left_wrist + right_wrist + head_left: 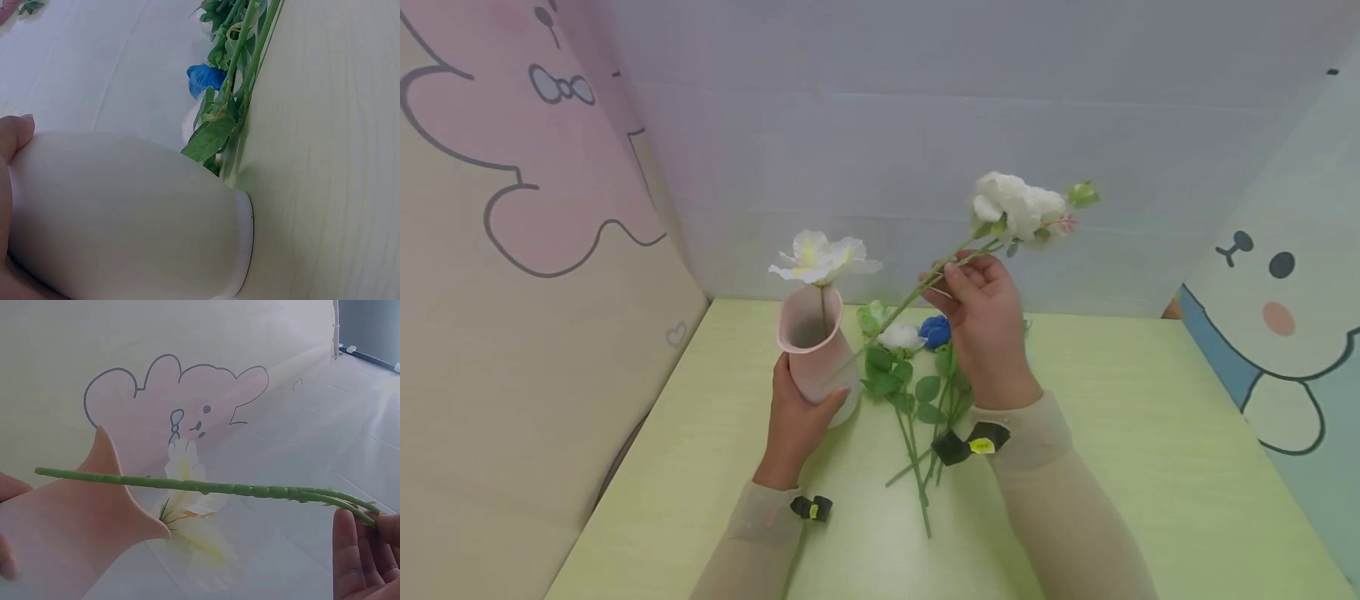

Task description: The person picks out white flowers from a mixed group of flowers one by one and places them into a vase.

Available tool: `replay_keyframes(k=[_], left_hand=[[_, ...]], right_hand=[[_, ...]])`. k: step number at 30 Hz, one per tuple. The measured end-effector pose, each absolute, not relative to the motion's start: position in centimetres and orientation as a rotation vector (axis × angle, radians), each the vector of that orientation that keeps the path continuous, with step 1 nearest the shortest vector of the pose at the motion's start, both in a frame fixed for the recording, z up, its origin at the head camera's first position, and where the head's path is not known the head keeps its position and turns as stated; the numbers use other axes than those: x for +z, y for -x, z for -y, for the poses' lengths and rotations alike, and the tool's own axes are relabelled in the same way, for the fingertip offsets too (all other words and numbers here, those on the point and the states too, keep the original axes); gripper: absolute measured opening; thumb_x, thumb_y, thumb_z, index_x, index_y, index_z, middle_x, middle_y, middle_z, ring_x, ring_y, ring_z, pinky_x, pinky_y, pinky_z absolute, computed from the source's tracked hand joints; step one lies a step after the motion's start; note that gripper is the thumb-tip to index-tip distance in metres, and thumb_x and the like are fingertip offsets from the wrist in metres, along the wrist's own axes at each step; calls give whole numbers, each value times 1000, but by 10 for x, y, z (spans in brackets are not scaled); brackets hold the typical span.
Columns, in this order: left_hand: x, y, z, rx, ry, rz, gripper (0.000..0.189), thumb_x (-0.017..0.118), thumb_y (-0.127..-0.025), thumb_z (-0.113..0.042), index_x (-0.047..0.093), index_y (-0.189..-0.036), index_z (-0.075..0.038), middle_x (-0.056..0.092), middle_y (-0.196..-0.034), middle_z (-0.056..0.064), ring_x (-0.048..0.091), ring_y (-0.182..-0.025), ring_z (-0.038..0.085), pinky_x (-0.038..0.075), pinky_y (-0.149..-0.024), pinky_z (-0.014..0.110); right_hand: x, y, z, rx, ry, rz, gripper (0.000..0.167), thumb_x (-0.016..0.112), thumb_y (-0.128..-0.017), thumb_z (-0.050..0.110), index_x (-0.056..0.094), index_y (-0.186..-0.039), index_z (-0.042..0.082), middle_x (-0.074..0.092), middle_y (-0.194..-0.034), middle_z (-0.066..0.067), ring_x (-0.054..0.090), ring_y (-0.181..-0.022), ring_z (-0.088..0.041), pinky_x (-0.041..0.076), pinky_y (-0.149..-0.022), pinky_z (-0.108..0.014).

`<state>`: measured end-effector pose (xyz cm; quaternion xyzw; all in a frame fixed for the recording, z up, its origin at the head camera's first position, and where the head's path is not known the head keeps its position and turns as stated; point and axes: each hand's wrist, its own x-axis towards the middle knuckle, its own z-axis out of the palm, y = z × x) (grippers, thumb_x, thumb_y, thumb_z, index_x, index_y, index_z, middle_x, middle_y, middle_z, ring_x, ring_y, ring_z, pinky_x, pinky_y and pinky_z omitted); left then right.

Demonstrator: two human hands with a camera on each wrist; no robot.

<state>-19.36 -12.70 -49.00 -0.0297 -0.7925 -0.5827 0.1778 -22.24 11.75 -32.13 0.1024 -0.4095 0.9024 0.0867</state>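
Note:
My left hand (801,417) grips the pink vase (827,362) round its body, thumb across the front. A white flower with yellow streaks (823,257) stands in the vase, its bloom above the rim. Up to the right, my right hand (988,325) pinches the green stem of a white artificial flower (1018,204) between thumb and fingers. That stem slants down and left, its lower end overlapping the vase in the head view. Seen from the right wrist, the forked green stem (219,487) crosses in front of the vase (81,531) and its bloom (194,512).
Beside the vase, several loose flowers lie on the pale yellow table (1112,467), among them a blue rose (936,332) and a white bloom (901,337). Their green stems point toward the front. A pale backdrop (880,150) stands behind, with cartoon-printed panels at both sides.

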Motion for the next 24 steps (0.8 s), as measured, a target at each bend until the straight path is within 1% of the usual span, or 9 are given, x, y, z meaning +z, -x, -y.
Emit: replay_keyframes(k=[5,7,15,24], left_hand=[[-491,194,127,-1632,73,2257,101,89,-81,-20,26,-160,-17,42,-147,9,50,-124,31,39,-101,56],[-496,196,129,-1618,79,2257,101,89,-81,-25,26,-160,-21,42,-147,6,50,-124,29,40,-100,56],[-495,195,129,-1613,60,2268,102,90,-80,-26,25,-160,-22,42,-147,6,50,-126,30,41,-101,59],[-496,196,129,-1623,47,2269,103,90,-80,-26,25,-160,-22,43,-146,7,50,-125,31,41,-100,58]], right_hand=[[-316,224,-119,2682,-308,1158,10,59,-102,-2,55,-105,7,68,-96,-10,72,-89,-24,59,-82,-34],[-314,224,-118,2675,-318,1142,10,59,-102,-2,56,-105,7,67,-97,-10,72,-89,-24,59,-82,-34],[-303,225,-117,2699,-386,1018,14,65,-99,-1,55,-107,3,66,-98,-14,71,-89,-28,59,-83,-35],[-294,228,-118,2673,-387,958,12,63,-100,-2,56,-108,2,65,-100,-16,72,-89,-28,59,-80,-34]])
